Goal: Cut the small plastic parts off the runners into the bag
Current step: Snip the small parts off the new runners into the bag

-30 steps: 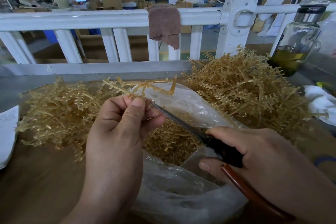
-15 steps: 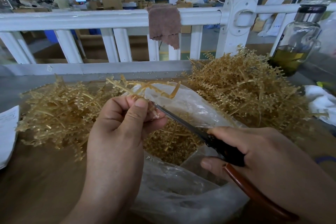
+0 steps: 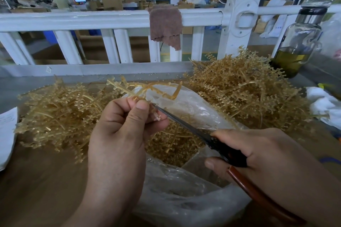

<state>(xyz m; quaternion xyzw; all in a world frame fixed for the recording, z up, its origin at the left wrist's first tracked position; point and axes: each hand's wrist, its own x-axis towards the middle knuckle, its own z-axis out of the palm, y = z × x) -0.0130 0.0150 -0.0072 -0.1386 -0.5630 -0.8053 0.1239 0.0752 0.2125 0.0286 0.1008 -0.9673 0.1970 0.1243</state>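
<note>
My left hand (image 3: 121, 134) pinches a yellowish plastic runner (image 3: 145, 87) between thumb and fingers, holding it above the open clear plastic bag (image 3: 184, 197). Its branches stick up and to the right past my fingertips. My right hand (image 3: 267, 162) grips scissors (image 3: 212, 140) with black and brown handles. The blade tips reach the runner right at my left fingertips. Cut yellowish small parts (image 3: 175, 151) lie inside the bag under the blades.
Heaps of yellowish runners lie at the left (image 3: 55, 116) and at the right (image 3: 245, 90) of the bag. A glass bottle (image 3: 297, 42) with olive liquid stands far right. A white railing (image 3: 110, 18) with a brown cloth (image 3: 166, 24) runs behind. White paper (image 3: 7, 134) lies at the left edge.
The runner in my left hand has shifted slightly up and to the right. The scissors stay at my fingertips; both hands have barely moved.
</note>
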